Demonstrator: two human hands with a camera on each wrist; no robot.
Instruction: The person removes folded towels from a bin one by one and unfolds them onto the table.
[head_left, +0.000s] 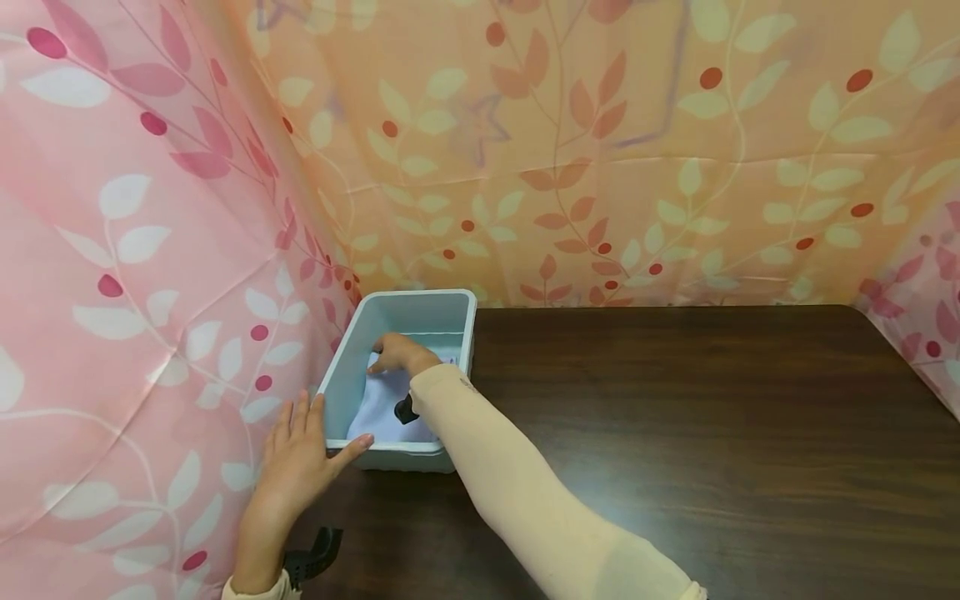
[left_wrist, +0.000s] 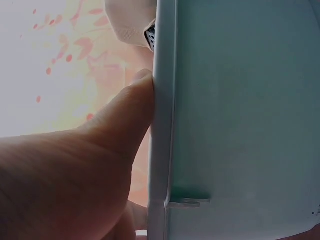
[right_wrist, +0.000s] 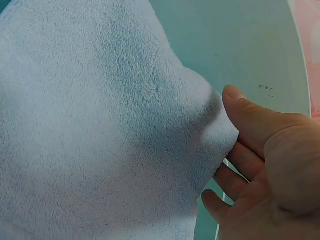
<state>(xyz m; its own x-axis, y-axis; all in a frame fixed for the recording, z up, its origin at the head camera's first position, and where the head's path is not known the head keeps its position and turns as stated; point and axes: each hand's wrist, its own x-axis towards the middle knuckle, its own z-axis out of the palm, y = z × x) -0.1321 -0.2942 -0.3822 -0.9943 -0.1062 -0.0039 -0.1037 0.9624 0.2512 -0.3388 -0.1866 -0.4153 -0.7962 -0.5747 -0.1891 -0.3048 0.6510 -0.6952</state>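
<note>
A light blue-grey plastic bin (head_left: 472,321) stands at the left of the table, and a pale lavender terry towel (head_left: 381,408) lies spread inside it. In the right wrist view, my right hand (right_wrist: 275,165) pinches an edge of the towel (right_wrist: 100,125) between thumb and fingers. From the head view this right hand (head_left: 405,354) is down in the bin, near its far left part. My left hand (head_left: 296,454) rests at the bin's near left corner with fingers spread and fairly straight. Its thumb (left_wrist: 132,107) touches the outside of the rim in the left wrist view.
The dark brown wooden table (head_left: 675,417) extends to the right of the bin. A pink leaf-patterned cloth (head_left: 172,275) hangs close along the left side, and an orange patterned cloth (head_left: 600,150) hangs behind the table.
</note>
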